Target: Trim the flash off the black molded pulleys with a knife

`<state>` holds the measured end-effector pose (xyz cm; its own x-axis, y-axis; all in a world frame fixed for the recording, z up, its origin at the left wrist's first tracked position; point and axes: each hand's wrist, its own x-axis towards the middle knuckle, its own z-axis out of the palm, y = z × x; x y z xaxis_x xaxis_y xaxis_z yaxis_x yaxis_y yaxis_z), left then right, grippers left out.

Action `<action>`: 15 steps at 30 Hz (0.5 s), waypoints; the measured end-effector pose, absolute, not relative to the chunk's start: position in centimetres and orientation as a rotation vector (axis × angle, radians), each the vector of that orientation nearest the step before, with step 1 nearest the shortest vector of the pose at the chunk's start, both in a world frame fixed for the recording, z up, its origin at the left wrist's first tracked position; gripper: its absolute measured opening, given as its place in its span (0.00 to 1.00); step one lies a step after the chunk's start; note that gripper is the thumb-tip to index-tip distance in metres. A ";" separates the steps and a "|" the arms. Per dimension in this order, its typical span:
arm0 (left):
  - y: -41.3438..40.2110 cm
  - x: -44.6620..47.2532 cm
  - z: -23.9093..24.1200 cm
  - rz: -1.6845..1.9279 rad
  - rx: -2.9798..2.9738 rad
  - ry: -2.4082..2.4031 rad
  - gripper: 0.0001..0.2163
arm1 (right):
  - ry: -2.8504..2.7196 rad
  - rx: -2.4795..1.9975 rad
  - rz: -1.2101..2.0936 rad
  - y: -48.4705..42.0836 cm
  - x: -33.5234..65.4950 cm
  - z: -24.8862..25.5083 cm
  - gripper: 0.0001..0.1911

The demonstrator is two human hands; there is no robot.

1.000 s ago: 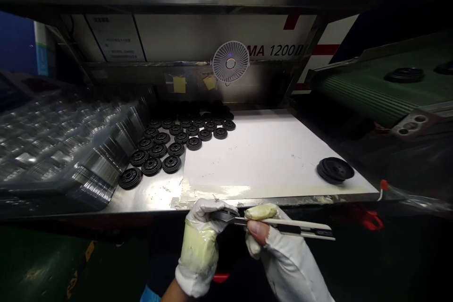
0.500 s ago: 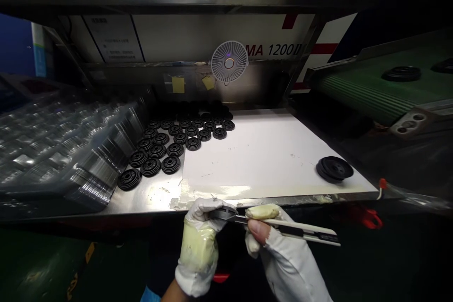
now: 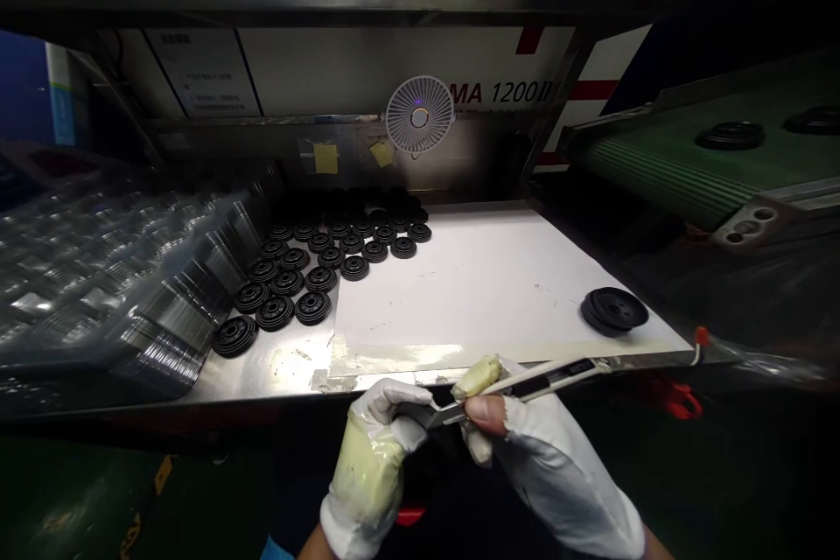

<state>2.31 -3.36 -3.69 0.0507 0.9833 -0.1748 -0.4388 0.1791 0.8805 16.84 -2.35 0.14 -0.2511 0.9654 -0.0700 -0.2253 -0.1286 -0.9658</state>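
Note:
My right hand (image 3: 525,433), in a white glove with the thumb tip bare, grips a white-and-black utility knife (image 3: 555,376). Its blade points left, at the edge of a black plastic wheel (image 3: 413,411). That piece is pinched in my gloved left hand (image 3: 377,446), which has yellowish tape round it; the fingers cover most of the wheel. I cannot tell if the blade touches it. Both hands are in front of the table's near edge. Grooved black wheels (image 3: 276,311) lie in rows on the table's left side.
Stacked clear plastic trays (image 3: 177,306) stand at the left. A white sheet (image 3: 452,289) covers the table's middle, with stacked black wheels (image 3: 613,311) at its right. A green conveyor (image 3: 675,166) carries more wheels. A small fan (image 3: 420,115) hangs below the metal shelf (image 3: 367,4).
The knife has tilted, its rear end now higher, and its blade has come down to the wheel's edge. My right forearm shows further right. The view has shifted slightly.

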 end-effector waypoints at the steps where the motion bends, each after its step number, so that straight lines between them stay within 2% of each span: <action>1: -3.4 2.3 -3.6 1.242 0.749 0.935 0.08 | -1.172 -0.980 1.581 -2.2 16.9 0.4 0.16; 15: -3.6 2.5 -4.3 1.156 0.869 0.951 0.07 | -1.258 -0.946 1.682 -2.2 18.6 0.0 0.09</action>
<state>2.47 -3.65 -4.30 0.1325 0.9792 -0.1535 -0.3394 0.1903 0.9212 18.57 -2.24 0.00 -0.3878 0.9169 -0.0949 -0.1680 -0.1715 -0.9707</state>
